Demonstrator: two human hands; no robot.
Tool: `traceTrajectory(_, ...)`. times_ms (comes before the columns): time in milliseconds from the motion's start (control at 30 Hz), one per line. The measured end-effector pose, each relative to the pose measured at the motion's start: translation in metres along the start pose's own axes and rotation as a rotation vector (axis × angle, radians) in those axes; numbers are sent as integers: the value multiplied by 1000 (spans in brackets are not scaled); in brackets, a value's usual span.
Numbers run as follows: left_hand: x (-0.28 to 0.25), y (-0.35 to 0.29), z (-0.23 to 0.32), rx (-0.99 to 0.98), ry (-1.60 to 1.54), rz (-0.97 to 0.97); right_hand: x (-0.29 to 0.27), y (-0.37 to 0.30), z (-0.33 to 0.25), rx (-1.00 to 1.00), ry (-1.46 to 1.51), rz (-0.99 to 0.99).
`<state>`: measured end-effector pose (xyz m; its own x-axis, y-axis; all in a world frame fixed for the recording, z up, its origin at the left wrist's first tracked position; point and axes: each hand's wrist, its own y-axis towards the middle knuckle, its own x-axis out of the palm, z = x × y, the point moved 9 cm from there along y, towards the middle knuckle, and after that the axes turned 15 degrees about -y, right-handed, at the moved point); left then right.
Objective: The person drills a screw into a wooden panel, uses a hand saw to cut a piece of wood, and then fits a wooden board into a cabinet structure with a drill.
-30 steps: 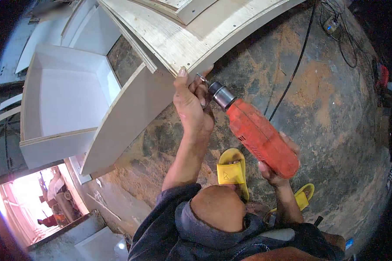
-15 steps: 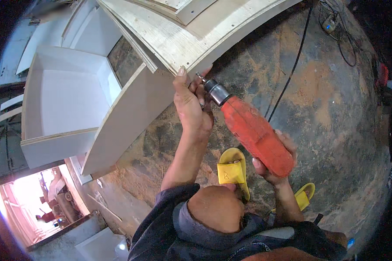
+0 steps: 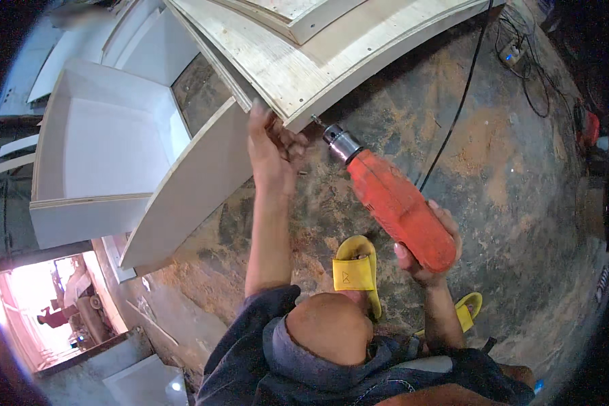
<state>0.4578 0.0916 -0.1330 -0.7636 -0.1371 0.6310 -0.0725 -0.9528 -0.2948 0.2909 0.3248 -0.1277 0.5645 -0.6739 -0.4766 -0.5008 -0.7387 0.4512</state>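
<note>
My right hand [image 3: 436,254] is wrapped round the rear of a red power drill [image 3: 399,210] with a black and silver chuck. Its thin bit [image 3: 317,121] points up and left, its tip at or very close to the front edge of a pale plywood board [image 3: 298,74]; whether it touches I cannot tell. Just left of that board's near corner is my left hand [image 3: 274,149], its fingers curled and smeared by motion. Whether those fingers hold anything does not show.
A white open box-like cabinet [image 3: 91,203] and a curved-edge panel [image 3: 183,193] stand on the left. A black cable [image 3: 457,111] runs down behind the drill. Farther right lies a power socket [image 3: 512,54] among wires. Yellow slippers [image 3: 355,271] are on my feet on the dusty floor.
My left hand has moved left, away from the drill bit and round the board's corner. The drill stays in my right hand, nearly in place. The view has shifted slightly.
</note>
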Motion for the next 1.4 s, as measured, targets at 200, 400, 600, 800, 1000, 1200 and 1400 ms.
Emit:
traceTrajectory(200, 24, 17, -1, -15, 271, -210, 4, -1, 2, 9, 0, 5)
traceTrajectory(400, 29, 18, -10, -94, 337, -318, -2, 4, 0, -47, -8, 93)
traceTrajectory(600, 27, 20, -5, -202, 431, -358, -3, 7, -6, -93, 0, 101)
traceTrajectory(800, 33, 16, -12, -246, 413, -397, 1, 1, -5, -121, -118, 83)
traceTrajectory(1000, 26, 22, -13, -261, 314, -379, 1, 1, -7, -146, -151, 112)
traceTrajectory(1200, 34, 16, -11, -233, 368, -395, -4, 3, -10, -198, -134, 125)
traceTrajectory(1400, 34, 16, -10, -185, 328, -429, -31, 29, -5, -96, 1, 4)
